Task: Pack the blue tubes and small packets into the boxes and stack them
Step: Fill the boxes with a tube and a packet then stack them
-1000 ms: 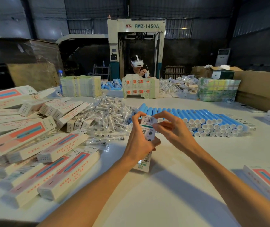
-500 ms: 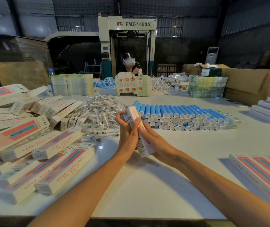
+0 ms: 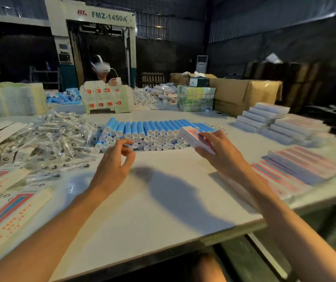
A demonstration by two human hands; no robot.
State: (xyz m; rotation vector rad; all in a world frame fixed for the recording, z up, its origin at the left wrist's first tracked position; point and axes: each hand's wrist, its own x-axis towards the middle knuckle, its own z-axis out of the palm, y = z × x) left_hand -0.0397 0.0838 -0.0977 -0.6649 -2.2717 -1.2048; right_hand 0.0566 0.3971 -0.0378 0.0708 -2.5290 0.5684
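Observation:
My right hand grips a long white box with red print and holds it tilted above the table, just in front of the row of blue tubes. My left hand hovers over the table at the centre, fingers loosely curled and empty. Clear small packets lie heaped to the left of the tubes. Filled boxes are stacked at the right, and more boxes lie at the left.
A white table ends close to me at its front edge. Flat box stacks sit at the far right. Across the table a person wearing a white headset works behind a carton display. Cardboard bundles stand behind.
My left hand let go of the box and drew back empty. My right hand carried the box to the right, towards the stack. The camera turned to the right.

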